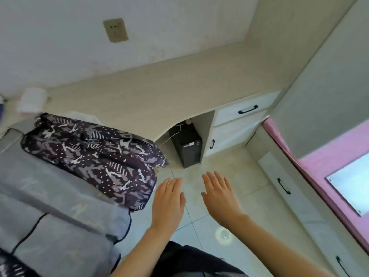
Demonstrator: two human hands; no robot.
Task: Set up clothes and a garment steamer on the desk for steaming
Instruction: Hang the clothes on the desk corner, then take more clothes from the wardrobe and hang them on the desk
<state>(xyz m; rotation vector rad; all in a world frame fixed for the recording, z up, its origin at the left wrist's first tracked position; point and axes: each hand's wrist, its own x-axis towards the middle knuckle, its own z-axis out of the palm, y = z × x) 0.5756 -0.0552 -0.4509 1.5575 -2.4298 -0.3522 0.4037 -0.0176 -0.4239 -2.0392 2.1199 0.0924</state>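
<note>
A beige desk (159, 92) runs along the wall from left to upper right. No steamer shows in this view. A dark patterned bundle of fabric (95, 156) lies on a grey-covered bed (50, 216) at the left, just left of my hands. My left hand (167, 202) and my right hand (219, 198) hover side by side over the tiled floor, palms down, fingers stretched out, holding nothing.
A wall socket (115, 30) sits above the desk. A black computer tower (186, 146) stands under the desk beside white drawers (239, 120). White items (32, 100) lie at the desk's far left. Pink bedding (329, 176) and low drawers (289, 192) line the right.
</note>
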